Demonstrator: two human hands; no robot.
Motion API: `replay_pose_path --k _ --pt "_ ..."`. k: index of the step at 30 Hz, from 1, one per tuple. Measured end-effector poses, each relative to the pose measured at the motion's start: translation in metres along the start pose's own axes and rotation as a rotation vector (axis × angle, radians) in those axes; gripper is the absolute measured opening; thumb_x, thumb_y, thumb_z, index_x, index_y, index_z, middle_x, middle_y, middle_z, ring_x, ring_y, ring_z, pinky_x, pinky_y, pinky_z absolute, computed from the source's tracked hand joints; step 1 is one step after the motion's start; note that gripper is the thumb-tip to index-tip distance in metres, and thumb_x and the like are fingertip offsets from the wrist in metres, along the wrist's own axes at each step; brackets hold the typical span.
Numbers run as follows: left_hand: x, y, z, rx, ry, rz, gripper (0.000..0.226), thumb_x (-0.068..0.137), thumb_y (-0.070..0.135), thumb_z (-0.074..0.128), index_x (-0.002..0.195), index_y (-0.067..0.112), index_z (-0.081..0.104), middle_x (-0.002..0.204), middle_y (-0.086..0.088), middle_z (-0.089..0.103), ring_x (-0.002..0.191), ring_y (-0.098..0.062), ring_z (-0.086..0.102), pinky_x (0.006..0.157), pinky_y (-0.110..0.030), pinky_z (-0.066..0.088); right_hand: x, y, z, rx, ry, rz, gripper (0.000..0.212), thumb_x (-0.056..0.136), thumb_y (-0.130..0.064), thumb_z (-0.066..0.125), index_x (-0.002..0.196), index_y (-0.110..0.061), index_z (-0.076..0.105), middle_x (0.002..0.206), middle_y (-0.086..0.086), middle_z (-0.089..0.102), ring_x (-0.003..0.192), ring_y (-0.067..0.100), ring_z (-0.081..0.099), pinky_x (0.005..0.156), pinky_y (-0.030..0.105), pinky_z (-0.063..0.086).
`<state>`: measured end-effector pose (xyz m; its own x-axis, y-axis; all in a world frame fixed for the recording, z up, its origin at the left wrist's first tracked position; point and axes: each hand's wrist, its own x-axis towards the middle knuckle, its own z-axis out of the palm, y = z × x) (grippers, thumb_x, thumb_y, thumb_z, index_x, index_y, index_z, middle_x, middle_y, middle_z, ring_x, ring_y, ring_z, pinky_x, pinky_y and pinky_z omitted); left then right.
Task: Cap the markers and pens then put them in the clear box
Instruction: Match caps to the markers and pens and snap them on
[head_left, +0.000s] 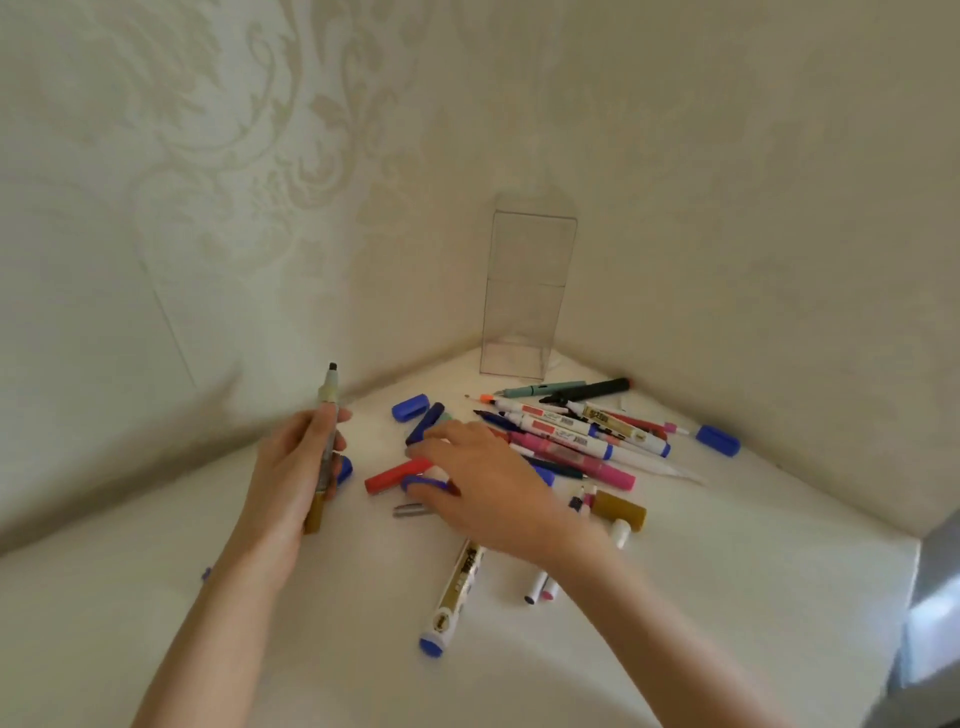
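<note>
Left hand (296, 467) grips uncapped marker (327, 397) upright, tip up. Right hand (483, 483) over pen pile (571, 431) on table (727, 571), fingertips at blue cap (423, 484); grip unclear. Clear box (524, 291) upright in corner behind pile.

The one view comes from the wide-angle camera on my head. It looks forward and steeply down along my forearms at the white table (727, 597), where it meets a corner of two patterned walls (208, 156). My left hand (291, 467) with its marker (328, 395) and my right hand (483, 478) sit near, mid-frame. The clear box (524, 291) stands farther off, in the corner.
</note>
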<state>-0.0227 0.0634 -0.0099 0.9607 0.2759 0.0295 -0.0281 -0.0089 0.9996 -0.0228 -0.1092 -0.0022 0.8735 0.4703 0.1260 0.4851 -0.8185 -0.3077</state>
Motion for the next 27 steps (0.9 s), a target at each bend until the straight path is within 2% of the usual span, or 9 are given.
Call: replay_pose_path --k 2,6,8,13,17,19,21,24,27 --pt "-0.006 -0.002 0.009 0.074 -0.071 0.052 0.022 0.094 0.03 0.046 0.093 0.017 0.063 0.074 -0.003 0.051 0.06 -0.017 0.046 0.053 -0.03 0.038 -0.04 0.026 -0.009 -0.016 0.108 0.127 0.041 0.094 -0.037 0.046 0.134 -0.031 0.044 0.145 -0.008 0.038 0.134 0.013 0.03 0.11 0.034 0.028" --pt "-0.015 -0.001 0.025 0.143 -0.165 0.128 0.023 0.093 0.03 0.047 0.091 0.015 0.064 0.067 -0.005 0.049 0.055 -0.017 0.041 0.045 -0.022 0.037 -0.084 0.099 -0.034 -0.056 0.401 0.528 0.032 0.093 -0.028 0.052 0.125 -0.023 0.055 0.128 0.001 0.054 0.116 0.02 0.047 0.092 0.03 0.04" --pt "-0.018 0.0 0.03 0.145 -0.198 0.146 0.025 0.093 0.031 0.047 0.09 0.012 0.063 0.065 -0.007 0.047 0.055 -0.018 0.04 0.041 -0.016 0.036 -0.076 0.118 -0.04 -0.056 0.36 0.584 0.03 0.093 -0.027 0.053 0.121 -0.02 0.058 0.12 0.004 0.059 0.106 0.021 0.052 0.086 0.031 0.045" --pt "-0.02 -0.002 0.031 0.129 -0.24 0.157 0.028 0.091 0.034 0.047 0.089 0.013 0.064 0.056 -0.002 0.046 0.05 -0.015 0.039 0.043 -0.021 0.035 -0.077 0.108 -0.042 0.133 0.196 0.512 0.018 0.086 -0.035 0.061 0.095 -0.02 0.066 0.096 -0.004 0.062 0.086 0.011 0.056 0.074 0.027 0.048" --pt "-0.021 -0.001 0.033 0.129 -0.261 0.154 0.03 0.089 0.036 0.046 0.09 0.013 0.064 0.054 0.0 0.047 0.047 -0.011 0.043 0.05 -0.022 0.041 -0.094 0.096 -0.033 0.203 0.025 0.47 0.019 0.084 -0.04 0.063 0.095 -0.025 0.067 0.094 -0.007 0.058 0.085 0.007 0.052 0.072 0.017 0.041" --pt "-0.022 -0.002 0.033 0.16 -0.288 0.163 0.03 0.088 0.039 0.047 0.089 0.014 0.064 0.058 -0.006 0.049 0.048 -0.005 0.051 0.061 -0.032 0.045 -0.094 0.092 -0.034 0.165 0.064 0.418 0.02 0.085 -0.04 0.061 0.099 -0.027 0.068 0.094 -0.01 0.059 0.087 0.005 0.051 0.071 0.013 0.038" --pt "-0.023 -0.004 0.032 0.189 -0.346 0.213 0.03 0.085 0.049 0.052 0.088 0.022 0.066 0.064 -0.009 0.055 0.061 -0.015 0.058 0.069 -0.038 0.046 -0.09 0.084 -0.039 0.268 0.225 0.326 0.011 0.085 -0.035 0.063 0.095 -0.034 0.067 0.092 -0.017 0.061 0.089 0.0 0.053 0.072 0.009 0.038" --pt "-0.026 -0.007 0.031 0.248 -0.373 0.35 0.039 0.07 0.063 0.06 0.096 0.034 0.065 0.074 0.012 0.062 0.07 -0.004 0.056 0.067 -0.017 0.043 -0.076 0.064 -0.049 0.666 0.323 0.185 0.022 0.084 -0.014 0.065 0.096 -0.032 0.06 0.097 -0.017 0.063 0.093 -0.005 0.059 0.078 0.01 0.046" --pt "-0.028 -0.008 0.033 0.293 -0.388 0.461 0.04 0.072 0.054 0.068 0.104 0.029 0.066 0.086 0.017 0.061 0.081 -0.006 0.058 0.07 -0.015 0.042 -0.061 0.051 -0.047 0.932 0.283 0.072 0.029 0.081 0.003 0.064 0.097 -0.02 0.057 0.1 -0.003 0.068 0.098 0.009 0.066 0.085 0.022 0.053"
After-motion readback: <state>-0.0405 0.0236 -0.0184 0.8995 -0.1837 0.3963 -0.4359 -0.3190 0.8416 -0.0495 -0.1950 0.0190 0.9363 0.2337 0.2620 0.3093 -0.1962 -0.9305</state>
